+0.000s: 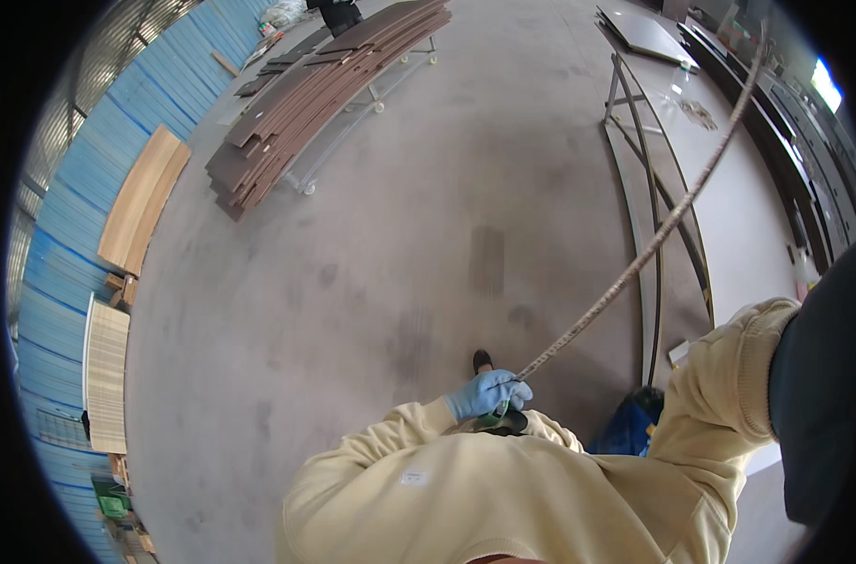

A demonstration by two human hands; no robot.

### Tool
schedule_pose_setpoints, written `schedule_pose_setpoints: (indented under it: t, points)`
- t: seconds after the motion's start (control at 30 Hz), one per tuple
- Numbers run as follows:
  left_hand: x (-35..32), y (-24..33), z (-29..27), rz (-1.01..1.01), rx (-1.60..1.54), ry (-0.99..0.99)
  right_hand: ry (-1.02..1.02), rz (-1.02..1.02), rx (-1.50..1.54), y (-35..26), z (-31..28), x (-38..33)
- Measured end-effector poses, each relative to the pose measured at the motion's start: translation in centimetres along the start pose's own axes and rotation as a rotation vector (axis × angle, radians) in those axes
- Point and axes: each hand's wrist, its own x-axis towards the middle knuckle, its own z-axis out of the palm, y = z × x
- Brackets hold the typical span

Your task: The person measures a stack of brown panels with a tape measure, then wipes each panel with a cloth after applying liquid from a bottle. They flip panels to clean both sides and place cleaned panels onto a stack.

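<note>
My left hand (pixel 489 392), in a light blue glove, is closed in front of my body. From its fingers a long, thin, mottled brown-grey rod (pixel 625 277) slants up to the far right, and it looks curved in this view. Something green (pixel 493 415) shows just under the same hand; its kind is hidden. My right arm is raised at the right, its cream sleeve (pixel 715 385) ending in a ribbed cuff. Beyond that cuff a large dark blue shape (pixel 823 395), apparently my gloved right hand, fills the picture's edge, with no fingers to be made out.
Brown panels (pixel 325 85) lie stacked on a wheeled rack at the far left, a person (pixel 339 14) behind them. Wooden boards (pixel 144 197) lean along the blue wall (pixel 80 244). To my right are a panel-topped table (pixel 729 207) and a blue bag (pixel 625 423).
</note>
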Motion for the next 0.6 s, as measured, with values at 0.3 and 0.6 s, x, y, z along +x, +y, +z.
schedule_pose_setpoints:
  t: [0.3, 0.6]
  points:
    - [5.3, 6.8, -23.5, 0.152, -0.140, 0.219, 0.061, -0.035, 0.020, 18.8, 14.0, -5.1]
    - [12.8, 13.6, -47.2, -0.069, -0.085, 0.383, 0.300, 0.546, -0.097, 36.4, 26.2, -23.7]
